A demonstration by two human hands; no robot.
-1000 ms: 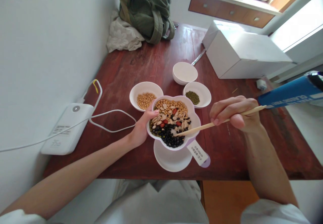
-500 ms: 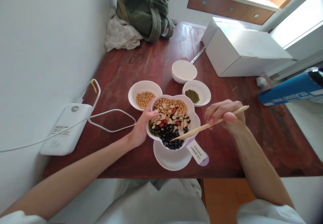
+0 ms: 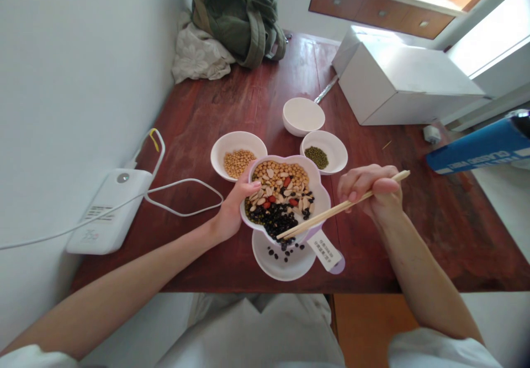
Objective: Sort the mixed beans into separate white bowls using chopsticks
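Observation:
My left hand (image 3: 236, 205) is closed on the left rim of a flower-shaped bowl (image 3: 321, 202), its thumb over the edge. The bowl holds soybeans (image 3: 275, 173), peanuts, black beans (image 3: 275, 217) and some green beans. It is held above a small white bowl (image 3: 281, 268), and several black beans (image 3: 287, 253) are in or dropping into that one. A label on a lilac handle (image 3: 337, 264) sticks out at the lower right. My right hand (image 3: 370, 188) grips a pair of chopsticks (image 3: 321, 219), whose tips touch the black beans at the near rim.
Beyond the flower-shaped bowl stand a white bowl of soybeans (image 3: 239, 134), a white bowl of green beans (image 3: 336, 152) and another white bowl (image 3: 303, 116). A power bank (image 3: 110, 213) with a cable lies left. Further off are a green bag (image 3: 236, 14), a white box (image 3: 409, 80) and a blue can (image 3: 476, 147).
The chopstick tips have moved toward the bowl's near edge. Black beans have spilled over the rim into the small white bowl below, which held none visible before.

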